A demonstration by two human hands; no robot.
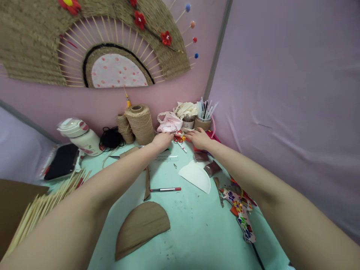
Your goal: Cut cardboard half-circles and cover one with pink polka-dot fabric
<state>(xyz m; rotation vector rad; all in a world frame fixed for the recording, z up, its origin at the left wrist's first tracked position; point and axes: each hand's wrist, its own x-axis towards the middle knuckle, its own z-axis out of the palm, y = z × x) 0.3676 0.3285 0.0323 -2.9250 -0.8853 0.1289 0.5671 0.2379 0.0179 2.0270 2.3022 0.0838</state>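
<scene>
Both arms reach to the back of the mint-green table [191,217]. My left hand [164,140] is at a pile of small red and orange pieces [179,137], beside a pink cloth bundle [170,122]; its fingertips are hard to make out. On the pile's right side, my right hand [199,138] has its fingers spread, in front of a jar of straws [203,122]. Whether either hand touches a piece is unclear. A white half-round sheet [197,176], a red pen [165,189] and a brown cardboard half-round [143,228] lie nearer.
Twine spools [141,123], black yarn [111,138] and a white bottle [81,137] stand at the back left. Thin sticks [42,210] lie left. A flowered glue gun [239,213] with a cord is under my right forearm. A woven fan [180,56] hangs behind.
</scene>
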